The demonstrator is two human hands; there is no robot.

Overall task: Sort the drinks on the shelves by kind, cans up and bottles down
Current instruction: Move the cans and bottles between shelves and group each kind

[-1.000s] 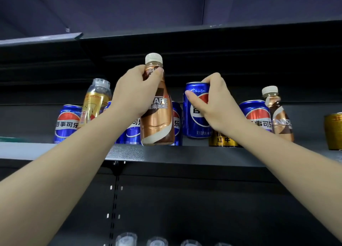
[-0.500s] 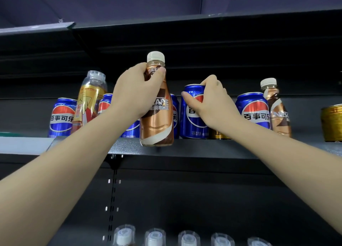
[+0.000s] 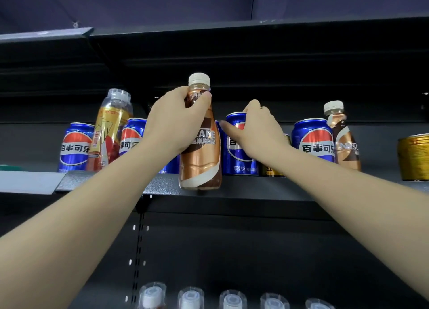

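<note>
At upper shelf (image 3: 232,188): left hand (image 3: 173,123) grips coffee bottle (image 3: 200,155); right hand (image 3: 260,132) clasps blue can (image 3: 239,162).

Dim shelving, glossy can glare, wide-angle edge bowing

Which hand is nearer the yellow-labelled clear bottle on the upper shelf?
Left. The left hand grips a copper-brown coffee bottle just right of the yellow-labelled clear bottle; the right hand holds a blue cola can farther right.
</note>
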